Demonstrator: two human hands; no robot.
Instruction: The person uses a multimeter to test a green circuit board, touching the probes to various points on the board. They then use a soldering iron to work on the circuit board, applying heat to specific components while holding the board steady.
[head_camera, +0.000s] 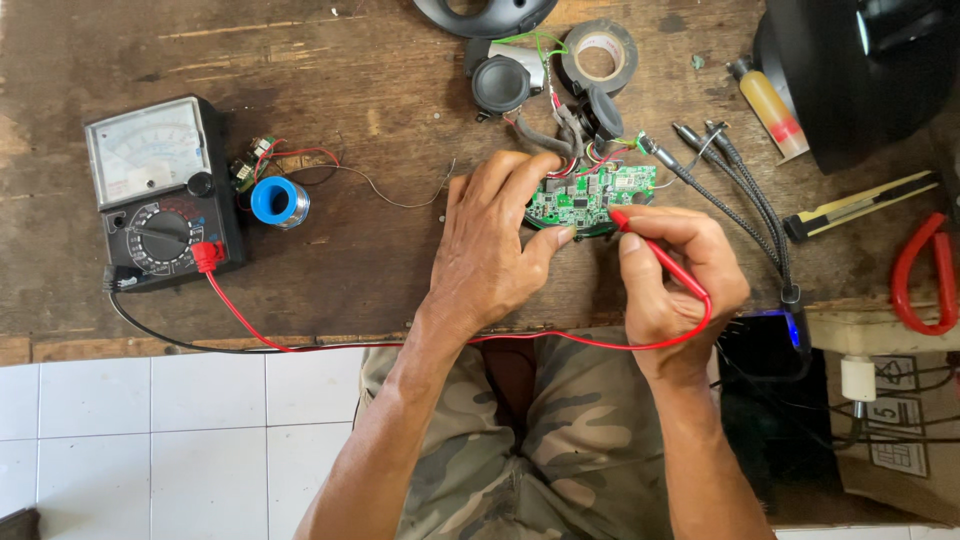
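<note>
Head view showed the wooden surface (350, 90) first, worn and dark, with the analog multimeter (165, 195) at its left side and a blue solder spool (279, 202) just beside it. Near the middle lay the green circuit board (590, 192), small, crowded with tiny parts, with red, green and black wires going up to a round black speaker (500, 84).

My left hand (490, 250) had its grip closed around the left edge of the board, thumb below and fingers above, so it kept flat. My right hand (680, 275) pinched the red probe (655, 250) like a pen, the tip touching the lower right part of the board.

To do this step well, I judged the board must not slide and the tip must rest on one point only, because the neighbouring contacts were very close.
</note>
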